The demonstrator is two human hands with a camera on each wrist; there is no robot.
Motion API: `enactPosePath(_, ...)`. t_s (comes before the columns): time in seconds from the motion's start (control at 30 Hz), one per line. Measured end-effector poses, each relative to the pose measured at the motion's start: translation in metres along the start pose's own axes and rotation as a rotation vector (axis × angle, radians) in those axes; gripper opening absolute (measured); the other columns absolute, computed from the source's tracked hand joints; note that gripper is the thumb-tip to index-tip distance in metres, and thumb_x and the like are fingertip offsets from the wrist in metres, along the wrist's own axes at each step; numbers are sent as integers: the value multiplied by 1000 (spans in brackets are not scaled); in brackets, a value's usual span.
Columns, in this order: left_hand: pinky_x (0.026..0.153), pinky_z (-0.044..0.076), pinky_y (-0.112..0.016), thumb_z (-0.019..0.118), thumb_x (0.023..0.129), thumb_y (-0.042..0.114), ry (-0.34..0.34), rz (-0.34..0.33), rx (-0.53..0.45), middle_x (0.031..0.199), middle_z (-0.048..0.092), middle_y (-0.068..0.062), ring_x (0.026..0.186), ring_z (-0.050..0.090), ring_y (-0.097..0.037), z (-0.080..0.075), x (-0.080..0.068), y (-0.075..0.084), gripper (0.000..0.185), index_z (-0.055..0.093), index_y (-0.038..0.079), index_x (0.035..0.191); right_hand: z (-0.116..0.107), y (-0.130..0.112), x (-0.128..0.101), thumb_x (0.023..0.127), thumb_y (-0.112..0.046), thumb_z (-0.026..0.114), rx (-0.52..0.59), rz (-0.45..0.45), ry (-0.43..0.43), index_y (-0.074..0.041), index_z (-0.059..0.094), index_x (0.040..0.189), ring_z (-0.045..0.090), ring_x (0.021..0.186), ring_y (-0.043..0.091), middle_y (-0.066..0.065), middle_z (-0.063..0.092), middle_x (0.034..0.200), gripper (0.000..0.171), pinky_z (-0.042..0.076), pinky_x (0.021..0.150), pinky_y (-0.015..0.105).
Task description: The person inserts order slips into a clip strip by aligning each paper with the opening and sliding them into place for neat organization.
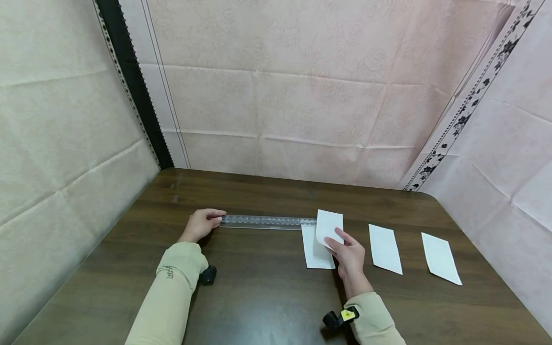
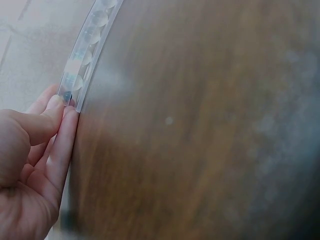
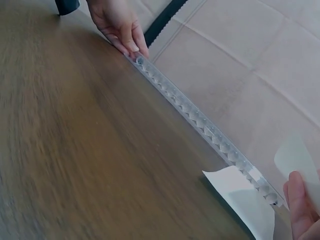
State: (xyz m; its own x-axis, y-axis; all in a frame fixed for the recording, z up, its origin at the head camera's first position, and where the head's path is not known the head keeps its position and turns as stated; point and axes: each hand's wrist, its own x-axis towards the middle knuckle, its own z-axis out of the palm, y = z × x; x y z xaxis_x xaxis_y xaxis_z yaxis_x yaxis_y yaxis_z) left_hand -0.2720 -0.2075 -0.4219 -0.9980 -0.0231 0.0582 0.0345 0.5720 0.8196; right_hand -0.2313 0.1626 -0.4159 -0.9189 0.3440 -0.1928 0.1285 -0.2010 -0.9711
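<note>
A long clear plastic ruler [image 1: 267, 222] lies across the dark wooden table [image 1: 258, 297]. My left hand [image 1: 202, 224] rests at its left end, fingertips touching and pinching the ruler [image 2: 80, 75] edge; the same hand [image 3: 120, 22] and ruler [image 3: 200, 122] show in the right wrist view. My right hand [image 1: 347, 251] holds a white paper slip [image 1: 329, 226] lifted off the table, pinched between thumb and fingers. Under it another white slip [image 1: 315, 251] lies flat by the ruler's right end, seen too as a slip [image 3: 245, 200] in the right wrist view.
Two more white slips [image 1: 385, 248] [image 1: 441, 258] lie flat to the right. Pinkish cloth walls [image 1: 302, 96] close in the table at back and sides. A black wrist camera mount [image 1: 208, 275] sits by my left forearm.
</note>
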Motion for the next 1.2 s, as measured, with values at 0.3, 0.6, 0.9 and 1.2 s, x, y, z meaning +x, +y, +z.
enactPosePath(0.3, 80, 51, -34, 57, 93, 9, -3, -1, 10, 115, 62, -17, 96, 60, -24, -1, 0, 1, 24, 66, 3, 115, 6, 1, -4, 76, 9, 71, 1, 1, -5, 8, 54, 125, 50, 109, 26, 20, 33, 144, 53, 54, 64, 24)
enactPosePath(0.6, 81, 51, -35, 58, 93, 9, -3, -2, 12, 115, 61, -17, 96, 60, -24, -1, 0, 1, 24, 66, 3, 115, 16, 5, -9, 75, 12, 70, 37, -3, -16, 9, 54, 124, 54, 105, 26, 21, 40, 139, 51, 55, 66, 27)
enactPosePath(0.9, 80, 51, -34, 57, 93, 8, 2, -9, 4, 114, 62, -17, 95, 61, -23, -1, 0, 1, 24, 66, 3, 115, 25, 8, -13, 75, 14, 69, 79, -19, -30, 11, 54, 123, 59, 87, 14, 23, 45, 134, 51, 55, 65, 28)
enactPosePath(1.2, 80, 51, -33, 57, 92, 6, 4, -6, 0, 114, 62, -18, 96, 60, -24, 0, -1, 1, 24, 66, 2, 114, 32, 12, -17, 74, 14, 70, 100, -19, -38, 11, 54, 123, 61, 76, 12, 26, 47, 129, 52, 55, 65, 29)
